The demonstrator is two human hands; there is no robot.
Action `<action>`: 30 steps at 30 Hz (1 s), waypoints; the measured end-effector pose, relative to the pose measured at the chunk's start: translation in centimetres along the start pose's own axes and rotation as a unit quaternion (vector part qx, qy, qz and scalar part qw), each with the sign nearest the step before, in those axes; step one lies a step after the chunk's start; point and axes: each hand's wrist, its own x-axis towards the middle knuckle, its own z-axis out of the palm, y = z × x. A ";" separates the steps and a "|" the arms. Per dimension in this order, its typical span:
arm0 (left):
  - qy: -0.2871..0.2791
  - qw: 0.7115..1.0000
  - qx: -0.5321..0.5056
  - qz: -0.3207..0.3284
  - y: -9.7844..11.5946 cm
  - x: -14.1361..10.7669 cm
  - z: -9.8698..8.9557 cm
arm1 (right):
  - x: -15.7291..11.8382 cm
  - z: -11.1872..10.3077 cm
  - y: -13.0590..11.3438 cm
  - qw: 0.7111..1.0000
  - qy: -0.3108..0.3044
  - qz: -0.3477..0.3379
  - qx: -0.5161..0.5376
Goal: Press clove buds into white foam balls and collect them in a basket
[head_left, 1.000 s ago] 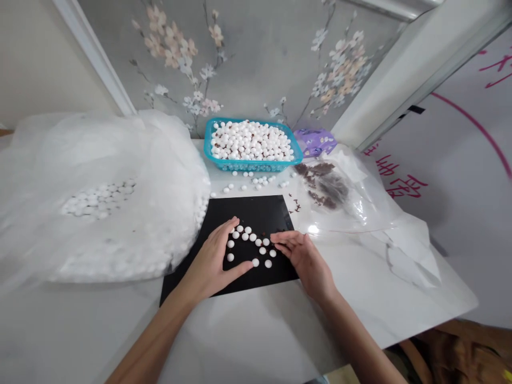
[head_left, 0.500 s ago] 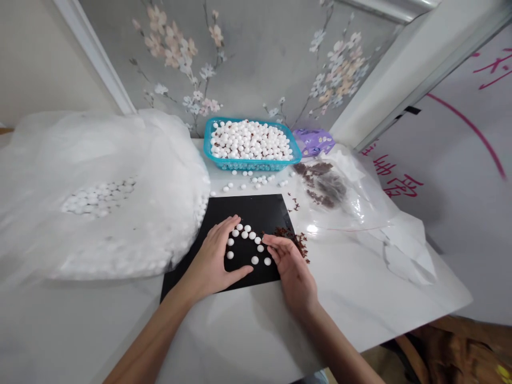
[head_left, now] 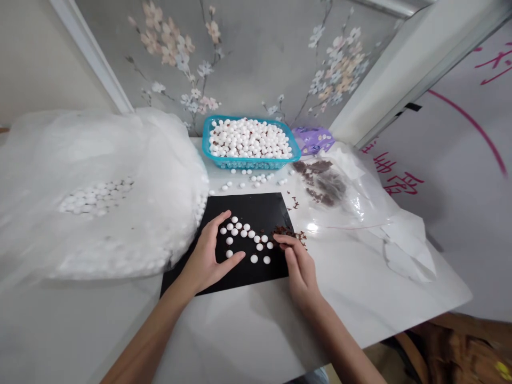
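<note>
Several white balls (head_left: 244, 233) lie on a black mat (head_left: 260, 205), some with small reddish-brown bits between them. My left hand (head_left: 212, 256) rests on the mat's left part, thumb and fingers spread beside the balls, holding nothing. My right hand (head_left: 300, 266) is at the mat's right edge, its index finger stretched toward a pile of reddish-brown pieces (head_left: 285, 230); its other fingers are curled, with nothing visible in them.
A blue basket (head_left: 252, 162) full of white balls stands at the back, with loose balls in front. A large translucent bag (head_left: 100, 240) of balls fills the left. Clear bags (head_left: 348, 208) and a purple packet (head_left: 314, 140) lie right.
My left hand has shifted slightly left and my right hand slightly right, away from the balls. More balls show between them, and the right fingers are more curled.
</note>
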 end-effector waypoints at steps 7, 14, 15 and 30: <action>0.000 1.000 0.002 -0.002 0.1 0.0 0.0 | -0.2 0.3 0.3 0.989 -0.031 -0.077 -0.120; 0.010 1.000 -0.009 0.005 -0.1 0.0 0.2 | -0.5 0.0 -0.3 0.982 -0.111 -0.109 -0.107; 0.009 1.000 -0.009 0.004 -0.1 0.0 0.2 | -0.6 0.0 -0.3 0.984 -0.103 -0.109 -0.098; 0.007 1.000 -0.021 0.000 0.1 0.0 0.2 | -0.2 0.9 -0.5 0.980 -0.129 -0.114 -0.095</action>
